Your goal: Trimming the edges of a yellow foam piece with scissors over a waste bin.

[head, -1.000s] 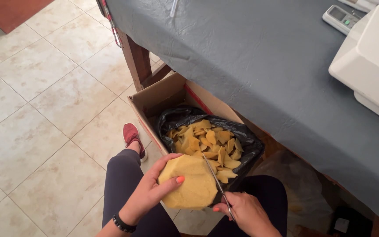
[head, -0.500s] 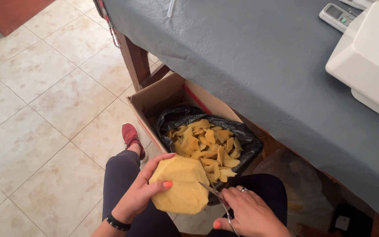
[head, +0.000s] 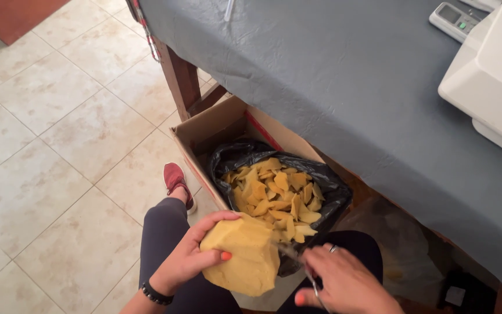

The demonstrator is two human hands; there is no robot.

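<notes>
My left hand (head: pixel 188 256) grips a large pale yellow block (head: pixel 245 254), held over my lap. My right hand (head: pixel 344 282) holds a knife (head: pixel 289 251) whose blade meets the block's right edge. Just beyond the block, a cardboard box (head: pixel 200 135) on the floor holds a black plastic bag (head: pixel 233 154) filled with several yellow shavings (head: pixel 274 195). My legs in dark trousers and one red shoe (head: pixel 176 181) show below.
A table under a grey cloth (head: pixel 332 75) runs across the upper right, its wooden leg (head: pixel 178 78) beside the box. A white machine (head: pixel 495 75) and a remote control (head: pixel 457 20) lie on it. Beige floor tiles (head: pixel 47 145) stretch to the left.
The knife has slid down along the block's right side, and my right hand has dropped lower. My left hand has turned the block slightly.
</notes>
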